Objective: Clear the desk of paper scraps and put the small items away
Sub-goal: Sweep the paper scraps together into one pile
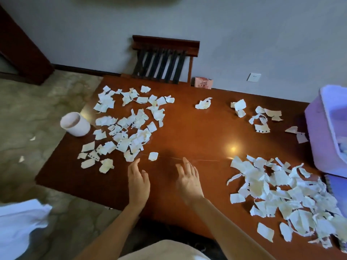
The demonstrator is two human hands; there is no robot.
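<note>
Torn white paper scraps lie in groups on the brown wooden desk (187,132): a wide scatter at the left (127,124), a dense heap at the right front (285,196), a few pieces at the back right (261,117) and one crumpled bit (203,103) at the back middle. A single scrap (153,156) lies just beyond my hands. My left hand (138,180) and my right hand (188,180) hover over the desk's middle front, palms facing each other, fingers apart, holding nothing.
A white cylindrical cup (76,123) stands at the desk's left edge. A purple plastic bin (330,132) with paper inside sits at the right edge, a spiral notebook (334,184) in front of it. A wooden chair (165,59) and a small pink box (203,82) stand behind. Scraps lie on the floor (21,158).
</note>
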